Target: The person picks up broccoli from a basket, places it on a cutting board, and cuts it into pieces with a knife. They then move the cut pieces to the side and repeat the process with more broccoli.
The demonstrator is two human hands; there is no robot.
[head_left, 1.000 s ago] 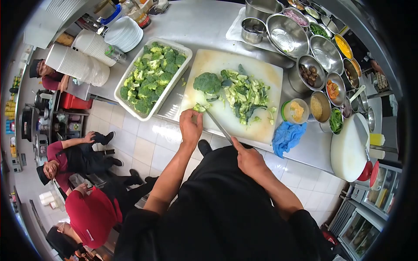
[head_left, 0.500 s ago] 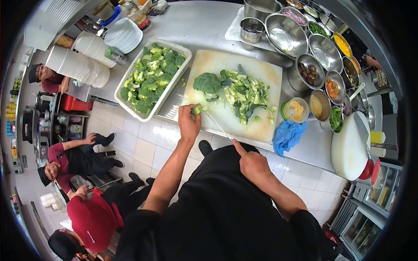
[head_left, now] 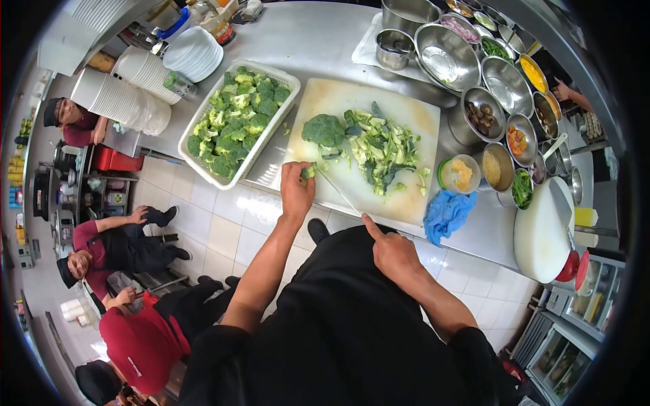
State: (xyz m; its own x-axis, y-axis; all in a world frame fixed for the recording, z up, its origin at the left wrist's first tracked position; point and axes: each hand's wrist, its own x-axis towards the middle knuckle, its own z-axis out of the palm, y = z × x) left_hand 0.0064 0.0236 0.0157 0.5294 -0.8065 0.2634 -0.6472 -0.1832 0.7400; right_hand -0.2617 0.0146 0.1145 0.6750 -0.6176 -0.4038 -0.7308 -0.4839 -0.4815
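Observation:
My left hand (head_left: pixel 296 189) pinches a small broccoli floret (head_left: pixel 309 172) at the near left edge of the white cutting board (head_left: pixel 413 115). My right hand (head_left: pixel 396 254) is wrapped round a knife (head_left: pixel 340 194), index finger stretched along its spine; the handle is hidden in the palm. The blade points up and left, its tip right by the floret. Behind the left hand a large broccoli head (head_left: pixel 323 130) rests on the board. To its right lies a heap of chopped stems and leaves (head_left: pixel 382 150).
A white basket (head_left: pixel 292 88) full of florets stands left of the board. On the right are a blue cloth (head_left: pixel 449 214), a tub of minced yellowish food (head_left: pixel 460 174) and several metal bowls (head_left: pixel 447 55). Stacked plates (head_left: pixel 192 54) stand far left. Several people are beyond the counter's left end.
My hands stay nearly in place, the floret and blade shifting only slightly. At the lower left, a person in red has leaned a little; another person's hand shows more at the far right.

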